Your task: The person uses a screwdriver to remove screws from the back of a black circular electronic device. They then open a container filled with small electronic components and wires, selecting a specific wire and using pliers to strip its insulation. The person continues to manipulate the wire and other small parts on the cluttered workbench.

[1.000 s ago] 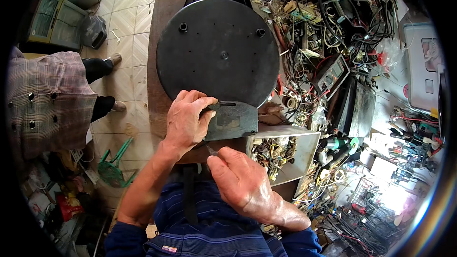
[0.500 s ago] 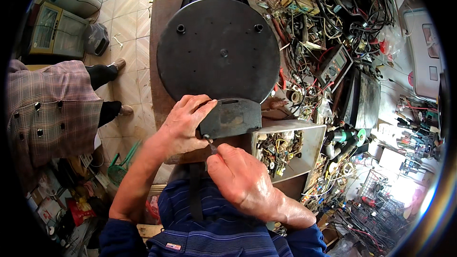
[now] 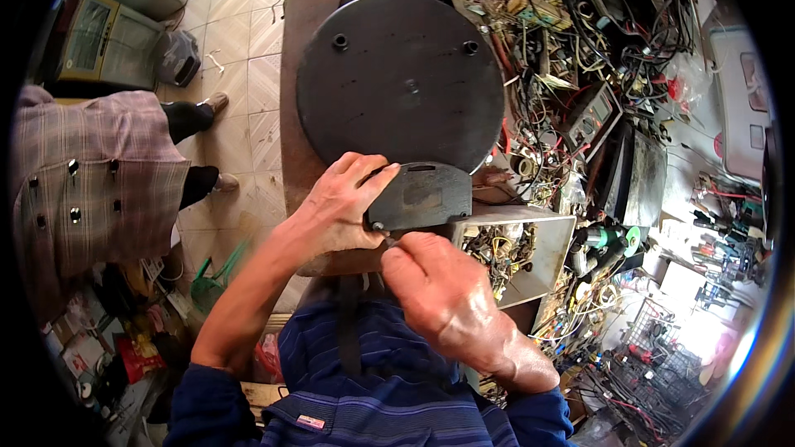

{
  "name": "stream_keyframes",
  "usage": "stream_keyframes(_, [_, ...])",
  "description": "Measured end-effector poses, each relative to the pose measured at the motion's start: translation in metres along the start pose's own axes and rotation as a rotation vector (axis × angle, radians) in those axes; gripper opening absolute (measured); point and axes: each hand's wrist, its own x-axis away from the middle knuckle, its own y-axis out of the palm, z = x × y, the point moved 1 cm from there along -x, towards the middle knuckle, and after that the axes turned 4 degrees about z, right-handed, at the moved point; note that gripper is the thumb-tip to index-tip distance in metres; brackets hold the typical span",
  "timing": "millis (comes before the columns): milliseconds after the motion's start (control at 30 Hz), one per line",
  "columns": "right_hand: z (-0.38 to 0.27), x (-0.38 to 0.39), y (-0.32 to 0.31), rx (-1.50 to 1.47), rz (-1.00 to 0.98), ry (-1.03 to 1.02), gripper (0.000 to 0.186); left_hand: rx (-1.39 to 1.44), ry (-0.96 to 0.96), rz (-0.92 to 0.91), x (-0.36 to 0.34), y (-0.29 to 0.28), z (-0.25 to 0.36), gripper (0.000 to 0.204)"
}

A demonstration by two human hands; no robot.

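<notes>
A round black appliance (image 3: 397, 116) lies underside up on the bench, with two short feet near its far edge. At its near edge projects a flat black housing (image 3: 424, 196). My left hand (image 3: 331, 207) grips that housing's left side, fingers over the top and thumb at the near-left corner. My right hand (image 3: 443, 285) is closed in a fist just right of that corner. From the fist a thin screwdriver (image 3: 387, 237) points toward the corner; its handle is mostly hidden in my fingers. Whether its tip touches a screw is too small to tell.
A white tray (image 3: 553, 257) of small parts sits right of the housing. Beyond it are tangled cables (image 3: 596, 25), a multimeter (image 3: 592, 120) and a green angle grinder (image 3: 609, 238). At the left stands a person in a plaid garment (image 3: 103, 186).
The whole view has shifted, so the bench and appliance appear farther right. Both hands keep nearly the same places on the housing, and less of the screwdriver's shaft shows now.
</notes>
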Motion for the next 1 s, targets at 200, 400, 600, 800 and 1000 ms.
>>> stream_keyframes(200, [-0.005, -0.001, 0.001, 0.173, -0.042, 0.120, 0.019, 0.013, 0.010, 0.052, 0.004, 0.004, -0.004, 0.095])
stream_keyframes(400, [-0.011, -0.010, 0.005, 0.149, 0.032, 0.037, 0.015, 0.020, -0.013, 0.055, 0.010, 0.009, -0.006, 0.095])
stream_keyframes(600, [-0.020, -0.007, 0.001, 0.273, -0.180, 0.183, 0.017, 0.000, -0.006, 0.058, 0.014, 0.013, -0.011, 0.094])
stream_keyframes(800, [-0.017, -0.014, 0.011, 0.135, 0.043, 0.014, 0.019, 0.006, -0.012, 0.070, 0.014, 0.018, -0.012, 0.096])
stream_keyframes(1000, [-0.023, -0.002, 0.008, 0.342, -0.076, 0.150, 0.020, -0.007, -0.013, 0.061, 0.015, 0.016, -0.012, 0.098])
